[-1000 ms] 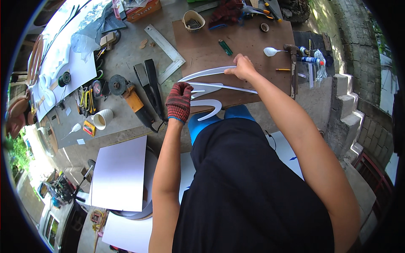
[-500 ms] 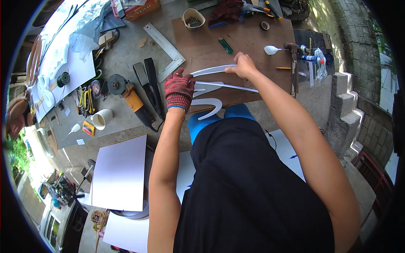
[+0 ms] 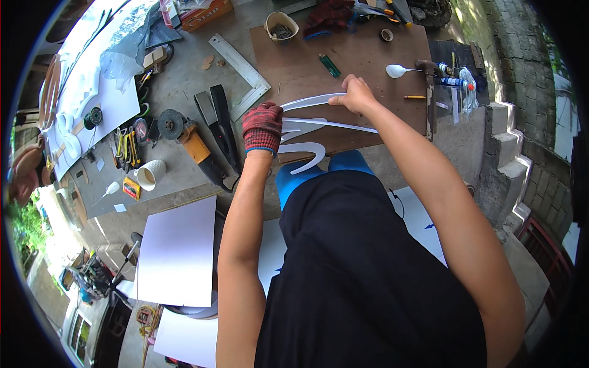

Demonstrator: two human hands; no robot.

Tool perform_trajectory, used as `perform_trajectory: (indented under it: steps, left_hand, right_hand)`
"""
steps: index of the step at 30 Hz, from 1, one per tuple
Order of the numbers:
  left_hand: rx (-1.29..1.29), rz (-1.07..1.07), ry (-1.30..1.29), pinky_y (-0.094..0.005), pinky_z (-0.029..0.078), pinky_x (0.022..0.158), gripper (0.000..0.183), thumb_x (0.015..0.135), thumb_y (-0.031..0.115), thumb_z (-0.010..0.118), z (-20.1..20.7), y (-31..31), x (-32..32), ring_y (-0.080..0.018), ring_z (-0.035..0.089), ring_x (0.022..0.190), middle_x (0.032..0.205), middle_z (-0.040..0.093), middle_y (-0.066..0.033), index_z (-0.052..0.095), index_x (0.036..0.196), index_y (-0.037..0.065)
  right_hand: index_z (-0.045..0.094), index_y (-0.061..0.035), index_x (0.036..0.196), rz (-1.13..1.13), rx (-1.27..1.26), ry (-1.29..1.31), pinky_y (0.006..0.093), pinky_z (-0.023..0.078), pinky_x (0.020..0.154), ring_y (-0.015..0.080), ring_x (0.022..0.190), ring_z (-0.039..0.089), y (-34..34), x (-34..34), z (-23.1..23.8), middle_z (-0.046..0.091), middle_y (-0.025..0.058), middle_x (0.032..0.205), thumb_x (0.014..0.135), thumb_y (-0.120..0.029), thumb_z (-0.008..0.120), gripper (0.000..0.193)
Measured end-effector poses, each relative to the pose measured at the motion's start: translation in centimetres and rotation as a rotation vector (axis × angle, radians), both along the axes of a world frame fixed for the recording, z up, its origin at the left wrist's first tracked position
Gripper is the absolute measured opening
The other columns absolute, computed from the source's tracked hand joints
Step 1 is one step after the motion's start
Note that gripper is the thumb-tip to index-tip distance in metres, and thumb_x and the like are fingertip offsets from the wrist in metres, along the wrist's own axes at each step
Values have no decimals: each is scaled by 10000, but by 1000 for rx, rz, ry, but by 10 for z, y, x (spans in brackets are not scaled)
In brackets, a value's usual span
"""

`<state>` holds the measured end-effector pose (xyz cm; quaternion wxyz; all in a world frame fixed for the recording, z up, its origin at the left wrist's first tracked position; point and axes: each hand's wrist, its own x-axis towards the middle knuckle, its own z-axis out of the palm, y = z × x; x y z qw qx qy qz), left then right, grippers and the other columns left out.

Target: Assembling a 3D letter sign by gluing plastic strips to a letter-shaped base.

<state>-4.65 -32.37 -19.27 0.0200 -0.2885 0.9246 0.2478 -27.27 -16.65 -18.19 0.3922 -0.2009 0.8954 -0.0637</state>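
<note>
A brown board (image 3: 392, 55) is covering the right side of a grey table (image 3: 178, 86), and a curved white strip (image 3: 311, 101) is arching over the board's left half, toward its near edge. Whether the strip is resting on the board or hanging just above it, the view is not telling. Nearer the person, a long white sliver (image 3: 353, 127) is pointing toward the right edge, while a white hook (image 3: 319, 153) is jutting past the near edge, above blue-clad knees. Brown surface is running from the strip up to a green lighter (image 3: 329, 65) and across to a pencil (image 3: 415, 97) and a white bottle (image 3: 397, 72) by the right edge. Left of the board, a black tool (image 3: 218, 126) and a grinder (image 3: 190, 141) are crowding the table's near side.

The bare right hand (image 3: 359, 97) is reaching in with the forearm slanting leftward, pinching the strip's right end between thumb and fingers. The gloved left hand (image 3: 262, 130) is lying across the board's left edge, knuckles up, fingers curling at the strip's other end; its grip is hidden.
</note>
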Motion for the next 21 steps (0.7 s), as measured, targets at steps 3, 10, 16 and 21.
perform_trajectory:
  steps: [3,10,16,21]
  left_hand:
    - [-6,80,122,-448,500,884,149,888,239,639,-2,-1,5,-324,645,1012,1067,707,-93,734,953,146]
    - [37,439,95,-447,484,948,195,859,193,694,11,1,28,-369,625,1068,1040,701,-164,712,1030,101]
    - [80,505,76,-445,469,996,302,871,239,697,3,8,34,-370,616,1101,1128,679,-187,690,1130,84]
    - [222,607,122,-432,464,1005,360,882,255,687,-12,8,37,-372,611,1117,1171,658,-208,667,1172,41]
  right_hand:
    - [566,-40,1199,2,4,-2,438,488,972,368,1197,574,-1,0,0,567,197,1264,667,-424,912,742]
    - [566,-42,1201,-5,2,0,440,487,971,368,1201,571,0,0,2,566,195,1268,673,-424,909,737]
    - [564,-43,1199,-9,8,-10,437,482,978,364,1214,558,0,-1,0,566,194,1267,667,-420,914,741]
    - [564,-36,1188,3,-5,-7,436,481,977,366,1199,560,0,-1,0,570,200,1253,655,-417,922,746]
